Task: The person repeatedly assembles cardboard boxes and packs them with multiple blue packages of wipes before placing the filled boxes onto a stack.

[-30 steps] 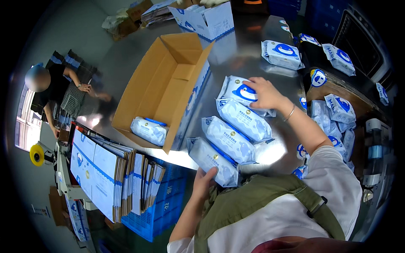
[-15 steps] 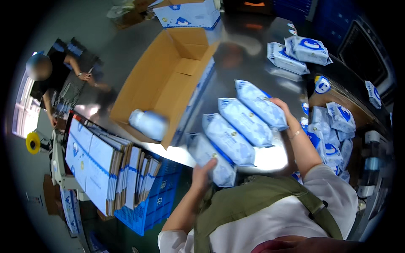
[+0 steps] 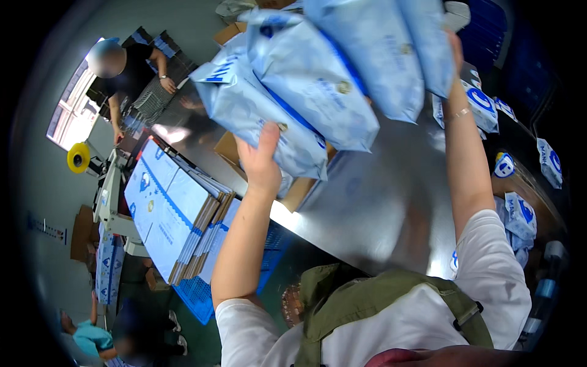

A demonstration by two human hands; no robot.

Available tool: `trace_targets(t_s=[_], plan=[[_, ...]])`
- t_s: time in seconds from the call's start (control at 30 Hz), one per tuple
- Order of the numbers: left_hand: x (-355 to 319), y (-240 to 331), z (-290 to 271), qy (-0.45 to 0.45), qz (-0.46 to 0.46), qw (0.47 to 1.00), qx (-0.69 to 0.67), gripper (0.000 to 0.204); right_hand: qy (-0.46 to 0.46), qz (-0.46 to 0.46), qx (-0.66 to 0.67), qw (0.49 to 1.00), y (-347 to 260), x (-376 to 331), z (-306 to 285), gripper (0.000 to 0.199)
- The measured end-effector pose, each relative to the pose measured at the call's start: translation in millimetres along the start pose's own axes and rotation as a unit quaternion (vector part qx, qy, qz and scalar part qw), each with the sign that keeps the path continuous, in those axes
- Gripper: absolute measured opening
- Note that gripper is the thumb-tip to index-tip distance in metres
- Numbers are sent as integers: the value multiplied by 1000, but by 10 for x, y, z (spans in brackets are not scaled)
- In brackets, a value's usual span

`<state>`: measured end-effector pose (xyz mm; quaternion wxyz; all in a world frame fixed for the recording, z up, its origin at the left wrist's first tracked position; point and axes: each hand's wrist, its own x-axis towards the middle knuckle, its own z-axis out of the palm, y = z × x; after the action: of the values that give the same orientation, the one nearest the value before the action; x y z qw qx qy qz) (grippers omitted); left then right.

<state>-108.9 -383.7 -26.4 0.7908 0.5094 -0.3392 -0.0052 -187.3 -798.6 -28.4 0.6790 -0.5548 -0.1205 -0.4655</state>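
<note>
A side-by-side row of several light-blue soft wipes packs (image 3: 315, 82) is squeezed between my two hands, lifted high above the metal table. My left hand (image 3: 260, 160) is closed against the left end pack, its thumb on the near face. At the other end, my right hand (image 3: 454, 58) presses on the last pack; its fingers are mostly hidden behind it. Below the packs stands an open cardboard carton (image 3: 296, 196), largely covered by them, with one pack partly showing inside its near end.
Flattened cartons (image 3: 165, 205) are stacked on a blue plastic crate (image 3: 199, 300) at left. More wipes packs (image 3: 483, 107) lie at the table's right, others in a box (image 3: 520, 177) below. A co-worker (image 3: 131, 73) stands across at far left; another person (image 3: 92, 336) is at lower left.
Both hands have raised the row of packs up and away from my body, from beside the carton to above it. My view has shifted, and another person now shows at lower left.
</note>
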Motion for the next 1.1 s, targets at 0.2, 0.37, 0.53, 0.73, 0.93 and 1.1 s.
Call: trace_targets(t_s=[0.2, 0.37, 0.53, 0.73, 0.93, 1.1], plan=[[226, -289, -564, -341, -351, 641, 592, 69, -339, 297, -427, 784, 1070, -181, 835, 52], [-342, -170, 186, -365, -151, 622, 676, 60, -327, 158, -668, 649, 958, -927, 721, 53], [-543, 171, -471, -431, -115, 616, 650, 64, -334, 108, -502, 791, -241, -1936, 654, 40], [133, 278, -1038, -357, -6, 675, 646, 31, -76, 107, -438, 890, -917, -3337, 721, 99], [-53, 718, -2487, 32, 29, 661, 749, 48, -34, 219, -166, 961, -1, -3883, 1502, 140], [-776, 1638, -3996, 258, -497, 433, 706, 87, -173, 98, -393, 897, 1307, -2847, 2249, 117]])
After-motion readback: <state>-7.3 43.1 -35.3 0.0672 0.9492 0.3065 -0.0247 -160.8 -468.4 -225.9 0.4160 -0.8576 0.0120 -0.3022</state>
